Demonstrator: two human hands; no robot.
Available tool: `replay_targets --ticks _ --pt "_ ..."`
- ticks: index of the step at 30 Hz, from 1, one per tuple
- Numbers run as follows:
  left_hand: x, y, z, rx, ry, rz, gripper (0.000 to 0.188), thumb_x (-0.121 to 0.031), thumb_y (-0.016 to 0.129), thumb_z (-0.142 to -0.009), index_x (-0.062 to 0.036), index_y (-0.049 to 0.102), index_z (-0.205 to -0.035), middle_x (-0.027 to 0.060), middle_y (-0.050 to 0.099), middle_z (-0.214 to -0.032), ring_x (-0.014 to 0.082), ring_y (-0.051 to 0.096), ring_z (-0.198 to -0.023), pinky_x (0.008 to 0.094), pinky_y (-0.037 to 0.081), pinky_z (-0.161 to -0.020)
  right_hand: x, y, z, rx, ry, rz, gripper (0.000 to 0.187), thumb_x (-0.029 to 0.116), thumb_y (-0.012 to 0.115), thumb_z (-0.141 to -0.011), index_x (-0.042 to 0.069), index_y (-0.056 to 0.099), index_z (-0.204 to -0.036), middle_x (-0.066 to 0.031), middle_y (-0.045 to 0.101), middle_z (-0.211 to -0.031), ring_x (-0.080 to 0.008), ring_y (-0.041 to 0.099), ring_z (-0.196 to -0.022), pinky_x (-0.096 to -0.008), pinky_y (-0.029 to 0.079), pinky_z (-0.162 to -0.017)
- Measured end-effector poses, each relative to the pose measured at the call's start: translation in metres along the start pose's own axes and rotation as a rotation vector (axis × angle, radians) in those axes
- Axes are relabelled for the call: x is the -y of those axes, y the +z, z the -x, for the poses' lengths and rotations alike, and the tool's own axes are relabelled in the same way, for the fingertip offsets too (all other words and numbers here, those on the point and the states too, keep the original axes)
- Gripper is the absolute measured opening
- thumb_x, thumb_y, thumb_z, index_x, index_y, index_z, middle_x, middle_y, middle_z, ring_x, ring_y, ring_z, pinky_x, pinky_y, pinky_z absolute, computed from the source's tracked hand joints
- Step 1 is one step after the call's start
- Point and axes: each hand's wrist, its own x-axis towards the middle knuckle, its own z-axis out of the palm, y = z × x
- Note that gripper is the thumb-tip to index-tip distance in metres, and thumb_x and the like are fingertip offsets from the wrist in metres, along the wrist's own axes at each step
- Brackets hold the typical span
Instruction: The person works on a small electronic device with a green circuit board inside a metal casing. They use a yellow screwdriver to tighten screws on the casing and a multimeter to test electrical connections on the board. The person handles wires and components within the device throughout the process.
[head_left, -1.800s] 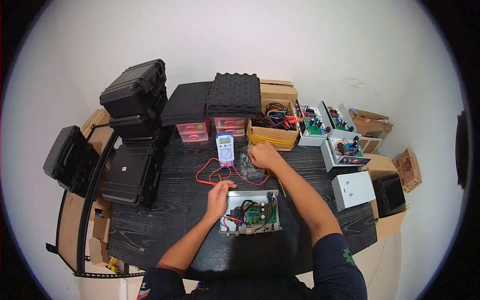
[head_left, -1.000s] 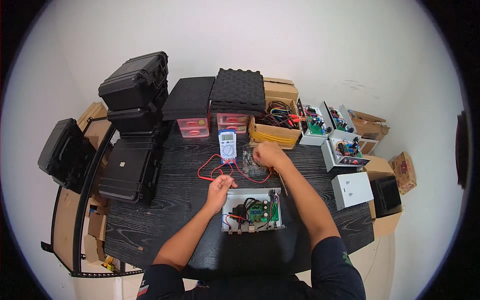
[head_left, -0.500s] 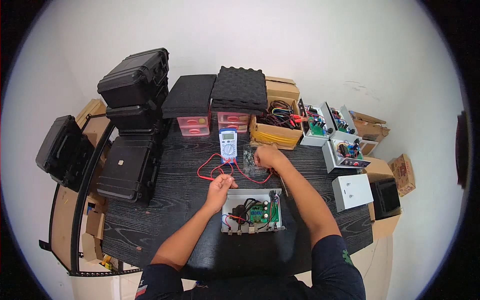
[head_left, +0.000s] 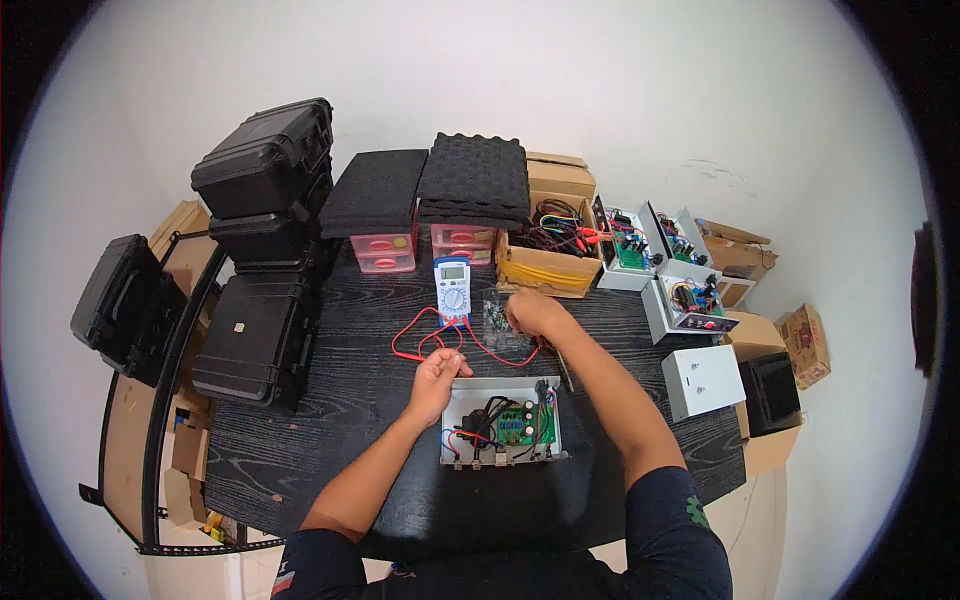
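Right hand [head_left: 536, 314] down at clear tray [head_left: 497, 335] of small parts, fingertips bunched: picking step, by look of it. Anything pinched? Can't tell, fingers hide it. Left hand [head_left: 437, 380] by far left corner of open metal chassis [head_left: 461, 402], fingers curled, thumb near fingertips; any held piece too small to make out. Chassis sits on dark table [head_left: 265, 460], tray beyond, beside multimeter [head_left: 453, 290]. Next move seems to want fine, single-part pinch.

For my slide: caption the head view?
Right hand at a clear tray of small parts, left hand beside an open electronics case.
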Motion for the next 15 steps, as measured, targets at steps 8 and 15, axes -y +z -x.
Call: replay_targets --ticks 8,15 --pt "0.002 0.0 -0.001 0.002 0.012 -0.014 0.018 -0.023 0.06 -0.111 -0.006 0.064 -0.112 0.0048 0.071 -0.095 0.0116 0.065 -0.089 0.0283 0.051 -0.085 0.005 -0.009 0.002 -0.105 0.001 -0.146 0.009 0.007 0.066 -0.081 0.007 0.075 -0.08 -0.0218 0.076 -0.092 -0.0406 0.074 -0.092 -0.0499 0.059 -0.084" --pt "0.002 0.0 -0.001 0.019 0.04 -0.007 0.019 -0.024 0.06 -0.111 -0.0057 0.064 -0.112 0.0052 0.072 -0.094 0.0121 0.066 -0.09 0.0292 0.051 -0.088 0.003 0.0 -0.001 -0.094 0.001 -0.205 0.005 0.007 0.069 -0.08 0.008 0.073 -0.08 -0.0177 0.076 -0.087 -0.0383 0.074 -0.086 -0.0497 0.059 -0.08"
